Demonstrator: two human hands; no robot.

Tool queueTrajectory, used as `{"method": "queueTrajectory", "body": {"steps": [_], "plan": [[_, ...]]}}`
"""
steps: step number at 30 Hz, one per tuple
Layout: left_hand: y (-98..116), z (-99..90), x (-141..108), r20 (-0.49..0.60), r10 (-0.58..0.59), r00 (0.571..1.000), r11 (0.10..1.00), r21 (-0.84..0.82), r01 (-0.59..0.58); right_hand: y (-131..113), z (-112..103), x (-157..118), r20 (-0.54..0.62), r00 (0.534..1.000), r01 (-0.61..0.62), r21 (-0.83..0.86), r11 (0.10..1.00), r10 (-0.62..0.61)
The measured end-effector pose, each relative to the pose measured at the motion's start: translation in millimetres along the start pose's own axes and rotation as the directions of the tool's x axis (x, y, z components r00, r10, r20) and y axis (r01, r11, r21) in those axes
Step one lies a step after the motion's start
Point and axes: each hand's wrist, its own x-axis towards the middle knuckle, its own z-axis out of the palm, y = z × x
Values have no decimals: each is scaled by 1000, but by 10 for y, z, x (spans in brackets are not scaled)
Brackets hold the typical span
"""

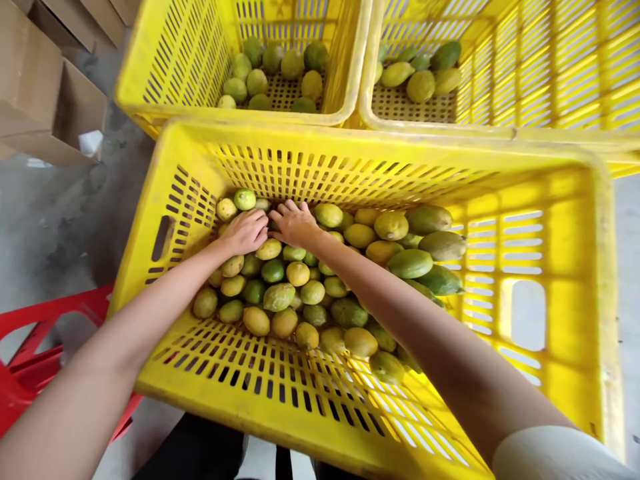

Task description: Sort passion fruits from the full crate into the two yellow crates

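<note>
Both my hands reach down into a large yellow plastic crate [375,143] holding many green and yellow lemons [279,297]. My left hand [247,230] lies over the fruit near the back left, its fingers curled downward; whatever is under them is hidden. Close beside it, almost touching, my right hand [296,224] rests palm down with its fingers spread over the pile. A pale green lemon [245,199] sits just behind my left hand. To the right of my right hand is a yellow-green lemon [329,215]. Longer green fruits [410,264] gather at the pile's right side.
Two more yellow crates, one at the back left [235,115] and one at the back right [480,131], hold some similar fruit. A red plastic stool [30,380] stands at the left on the grey floor, with cardboard boxes [30,80] beyond it.
</note>
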Motion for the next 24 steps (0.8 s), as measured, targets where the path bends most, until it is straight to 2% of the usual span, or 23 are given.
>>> {"method": "queueTrajectory", "body": {"steps": [4,7,10,14,17,24], "plan": [[92,87,-37,41,-146,988,972,-180,151,-55,-43,-36,-19,999,-43,-8,999,43],[108,70,-55,117,-179,977,953,-228,202,-130,-120,-59,-1,998,-59,-34,998,59],[127,22,-61,174,-168,970,959,-201,202,-177,-205,-74,73,994,-74,-45,996,77],[156,-36,-52,209,-160,965,969,-153,194,-175,-264,-113,159,982,-103,22,994,98],[174,-135,-36,248,-157,956,977,-101,187,-163,-263,-174,132,986,-115,86,990,103],[332,-509,46,375,-177,910,984,58,167,-122,-275,-288,69,992,-111,115,987,103]]}}
